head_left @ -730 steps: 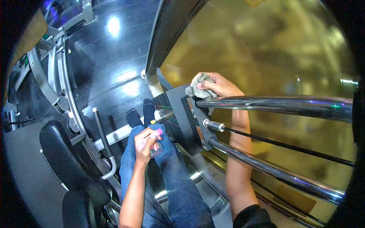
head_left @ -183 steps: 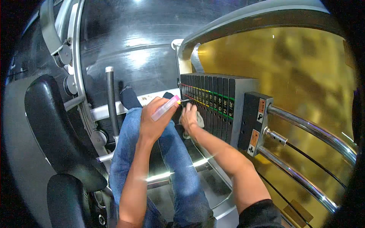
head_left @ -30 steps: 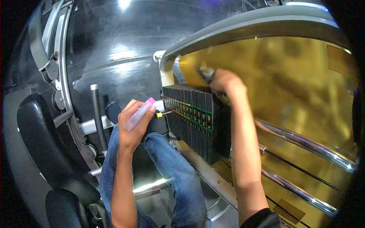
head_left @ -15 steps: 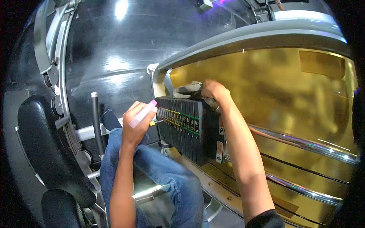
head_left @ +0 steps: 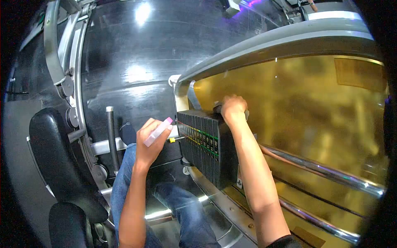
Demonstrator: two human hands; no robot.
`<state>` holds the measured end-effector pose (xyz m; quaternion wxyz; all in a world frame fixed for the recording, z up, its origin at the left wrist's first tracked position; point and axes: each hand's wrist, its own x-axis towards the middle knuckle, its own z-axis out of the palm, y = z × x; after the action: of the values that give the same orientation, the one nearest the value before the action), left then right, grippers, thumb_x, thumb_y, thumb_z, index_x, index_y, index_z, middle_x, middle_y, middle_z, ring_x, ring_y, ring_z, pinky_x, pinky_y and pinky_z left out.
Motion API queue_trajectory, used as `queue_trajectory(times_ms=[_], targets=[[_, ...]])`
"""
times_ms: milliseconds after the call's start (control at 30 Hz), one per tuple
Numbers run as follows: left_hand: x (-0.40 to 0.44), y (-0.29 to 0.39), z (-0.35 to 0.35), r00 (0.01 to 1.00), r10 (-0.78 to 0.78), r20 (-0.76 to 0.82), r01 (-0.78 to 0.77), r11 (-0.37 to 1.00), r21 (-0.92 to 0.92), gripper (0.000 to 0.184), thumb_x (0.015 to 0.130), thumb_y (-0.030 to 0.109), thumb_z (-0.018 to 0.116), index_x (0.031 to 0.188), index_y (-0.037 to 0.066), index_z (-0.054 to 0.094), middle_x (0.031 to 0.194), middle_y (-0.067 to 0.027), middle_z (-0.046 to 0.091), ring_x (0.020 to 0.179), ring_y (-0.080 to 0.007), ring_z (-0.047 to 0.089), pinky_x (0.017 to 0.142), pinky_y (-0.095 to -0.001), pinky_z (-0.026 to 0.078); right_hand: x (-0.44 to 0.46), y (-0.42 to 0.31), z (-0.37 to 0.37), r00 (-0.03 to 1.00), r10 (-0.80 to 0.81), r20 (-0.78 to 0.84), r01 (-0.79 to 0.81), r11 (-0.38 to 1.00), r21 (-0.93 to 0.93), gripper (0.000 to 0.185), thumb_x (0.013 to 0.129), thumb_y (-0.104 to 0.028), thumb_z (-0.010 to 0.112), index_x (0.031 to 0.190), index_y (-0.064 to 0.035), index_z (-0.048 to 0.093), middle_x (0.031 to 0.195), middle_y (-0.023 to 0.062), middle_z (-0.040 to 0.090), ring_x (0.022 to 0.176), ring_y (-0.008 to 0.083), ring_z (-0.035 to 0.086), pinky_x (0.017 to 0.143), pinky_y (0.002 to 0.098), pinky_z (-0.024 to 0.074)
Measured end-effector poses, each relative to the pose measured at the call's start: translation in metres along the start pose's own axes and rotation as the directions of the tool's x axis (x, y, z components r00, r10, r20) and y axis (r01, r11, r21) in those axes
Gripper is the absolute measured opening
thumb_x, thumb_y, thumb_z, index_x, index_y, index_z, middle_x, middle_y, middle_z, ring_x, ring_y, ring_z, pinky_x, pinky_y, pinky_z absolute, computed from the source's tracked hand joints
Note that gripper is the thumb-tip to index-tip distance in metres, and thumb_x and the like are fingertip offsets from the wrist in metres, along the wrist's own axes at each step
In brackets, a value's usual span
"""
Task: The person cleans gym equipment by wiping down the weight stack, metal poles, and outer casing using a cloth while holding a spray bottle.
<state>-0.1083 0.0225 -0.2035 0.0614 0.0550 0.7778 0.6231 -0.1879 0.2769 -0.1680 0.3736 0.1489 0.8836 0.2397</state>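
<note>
My left hand point(head_left: 145, 152) is closed around a small translucent bottle with a pink cap point(head_left: 158, 132), held tilted left of the weight stack. At the top rear of the black weight stack point(head_left: 198, 134), my right hand point(head_left: 234, 107) is closed over a bunched cloth point(head_left: 217, 108). Only a dark edge of the cloth and a little at the hand's right side show; the hand covers the rest. Numbers and coloured lines mark the plates of the stack. A yellow-ended selector pin point(head_left: 172, 140) sticks out from the stack's left side.
A gold-tinted panel point(head_left: 289, 107) stands behind the stack under a curved grey frame point(head_left: 273, 39). Chrome guide rods point(head_left: 322, 167) run to the right. On the left are a black padded seat point(head_left: 56, 153), a black handle point(head_left: 111, 138) and pulleys point(head_left: 71, 117). My jeans-clad legs point(head_left: 182, 211) are below.
The cloth, earlier spread leftward over the stack's back edge, is now gathered mostly under my right hand. The whole view has shifted slightly. My left hand still holds the bottle.
</note>
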Motion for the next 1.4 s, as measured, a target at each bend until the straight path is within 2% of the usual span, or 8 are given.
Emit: queue_trajectory(times_ms=[233,433,500,667,800,900,1167,1400], targets=[[0.010,-0.012,0.019,0.970,-0.231,0.080,0.236,0.969,-0.066,0.018,0.087,0.017,0.070,0.084,0.000,0.067,0.077,-0.0087,0.057,0.070,-0.0180,0.057,0.065,-0.0314,0.044,-0.024,-0.033,-0.030,0.950,-0.311,-0.009,0.309,0.940,0.143,0.022,0.087,-0.013,0.060,0.102,-0.0046,0.073,0.109,0.0196,0.070,0.104,0.0319,0.068,0.088,0.0418,0.0556],[0.003,-0.034,0.021,0.941,-0.333,0.062,0.339,0.932,-0.130,0.021,0.086,0.020,0.071,0.089,0.000,0.068,0.079,-0.0091,0.058,0.071,-0.0204,0.058,0.067,-0.0320,0.044,0.015,-0.007,-0.018,0.935,-0.249,0.251,0.163,0.934,0.319,0.034,0.075,-0.019,0.071,0.102,0.0004,0.071,0.109,0.0254,0.067,0.105,0.0358,0.066,0.087,0.0411,0.0546],[0.002,-0.043,0.023,0.978,-0.203,0.041,0.205,0.977,-0.057,0.021,0.085,0.020,0.072,0.090,0.000,0.068,0.079,-0.0095,0.057,0.071,-0.0211,0.058,0.067,-0.0325,0.044,0.028,0.008,0.005,0.936,-0.349,0.045,0.329,0.913,0.242,0.040,0.073,-0.028,0.074,0.103,-0.0010,0.071,0.112,0.0220,0.068,0.105,0.0356,0.066,0.087,0.0420,0.0544],[0.010,-0.035,0.022,0.953,-0.293,0.078,0.300,0.947,-0.116,0.017,0.084,0.018,0.072,0.090,0.002,0.069,0.080,-0.0096,0.059,0.072,-0.0220,0.059,0.067,-0.0322,0.046,0.067,0.029,0.036,0.981,-0.064,0.183,-0.008,0.930,0.368,0.039,0.073,-0.035,0.072,0.103,-0.0113,0.074,0.107,0.0212,0.069,0.103,0.0367,0.067,0.087,0.0415,0.0542],[0.021,-0.035,0.026,0.937,-0.338,0.092,0.349,0.924,-0.154,0.017,0.084,0.018,0.072,0.090,0.002,0.069,0.080,-0.0093,0.059,0.071,-0.0216,0.059,0.066,-0.0316,0.045,0.077,0.028,0.054,0.981,-0.196,-0.003,0.189,0.941,0.280,0.035,0.074,-0.032,0.070,0.102,-0.0113,0.074,0.105,0.0193,0.070,0.102,0.0366,0.067,0.086,0.0421,0.0548],[0.031,-0.037,0.028,0.929,-0.350,0.116,0.366,0.917,-0.160,0.018,0.084,0.018,0.072,0.090,0.002,0.069,0.080,-0.0090,0.059,0.071,-0.0210,0.059,0.066,-0.0313,0.045,0.072,-0.018,0.041,0.978,-0.080,0.192,0.038,0.976,0.213,0.030,0.077,-0.029,0.068,0.101,-0.0116,0.074,0.104,0.0174,0.071,0.101,0.0358,0.068,0.087,0.0418,0.0550],[0.049,-0.042,0.025,0.912,-0.384,0.144,0.404,0.903,-0.149,0.019,0.085,0.021,0.073,0.087,0.002,0.068,0.079,-0.0065,0.058,0.072,-0.0185,0.057,0.067,-0.0296,0.044,0.072,-0.083,0.043,0.791,-0.543,0.282,0.484,0.837,0.255,0.033,0.076,-0.017,0.068,0.105,-0.0030,0.072,0.109,0.0219,0.069,0.105,0.0376,0.066,0.092,0.0437,0.0540],[0.059,-0.040,0.018,0.914,-0.374,0.157,0.394,0.910,-0.127,0.021,0.086,0.022,0.072,0.086,0.002,0.068,0.079,-0.0073,0.058,0.071,-0.0193,0.057,0.067,-0.0306,0.044,0.097,-0.006,0.037,0.885,-0.411,0.220,0.336,0.889,0.311,0.036,0.072,-0.027,0.074,0.097,-0.0003,0.071,0.097,0.0234,0.070,0.095,0.0394,0.068,0.084,0.0450,0.0556]])
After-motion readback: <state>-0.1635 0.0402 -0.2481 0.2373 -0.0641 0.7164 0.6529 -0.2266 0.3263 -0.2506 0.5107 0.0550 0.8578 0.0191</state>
